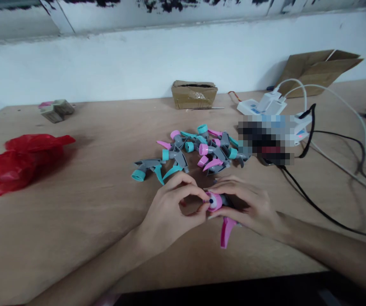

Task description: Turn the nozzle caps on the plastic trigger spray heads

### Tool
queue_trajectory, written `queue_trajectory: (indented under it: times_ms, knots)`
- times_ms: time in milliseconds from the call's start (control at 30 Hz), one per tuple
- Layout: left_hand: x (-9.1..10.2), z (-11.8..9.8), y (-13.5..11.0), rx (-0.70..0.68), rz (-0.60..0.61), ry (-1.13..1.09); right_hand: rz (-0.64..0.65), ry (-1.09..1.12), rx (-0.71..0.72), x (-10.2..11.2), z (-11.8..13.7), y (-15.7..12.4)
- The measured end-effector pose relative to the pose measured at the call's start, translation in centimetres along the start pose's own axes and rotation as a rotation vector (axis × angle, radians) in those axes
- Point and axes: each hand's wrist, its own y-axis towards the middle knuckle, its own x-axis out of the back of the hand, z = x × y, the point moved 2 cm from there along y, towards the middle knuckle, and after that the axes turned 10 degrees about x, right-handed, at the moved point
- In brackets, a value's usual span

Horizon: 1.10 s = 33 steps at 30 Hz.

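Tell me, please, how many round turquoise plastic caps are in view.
5, all among grey plastic trigger heads: the leftmost round turquoise plastic cap, the second cap from left, the middle cap, the farthest-back cap and the rightmost cap. More may be hidden.

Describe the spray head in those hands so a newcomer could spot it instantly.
On the wooden tabletop, find the pile of sprayer heads, then look just below it in view. There, one pink-and-grey sprayer head points its pink trigger toward the bottom. Unlike its neighbours, it is held in the right hand.

No text or number can be read.
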Motion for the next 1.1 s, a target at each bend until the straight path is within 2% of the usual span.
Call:
queue_trajectory:
  times_ms: [167,400,667,833,967,1100]
  knots:
    - [-0.4,0.3,-0.1,0.007,-0.043,0.014,0.005,-0.012,0.018,0.1,0.0,-0.1]
    - [-1.0,0.4,-0.3,0.048,-0.030,-0.013,0.074,-0.060,0.060,-0.1,0.2,-0.5]
    - [-0.7,-0.3,-0.4,0.039,-0.066,-0.060,-0.004,-0.006,-0.025,0.3,0.2,0.0]
    - [-0.5,-0.7,-1.0,0.017,0.001,-0.066,-0.029,0.023,-0.023,0.4,0.0,0.0]
    - [-0.3,-0.8,-1.2,-0.061,0.018,-0.084,-0.066,0.015,-0.032,0.5,-0.3,-0.1]
    - [-0.4,-0.7,-1.3,-0.070,0.028,-0.085,-0.068,0.008,-0.042,0.5,-0.3,-0.3]
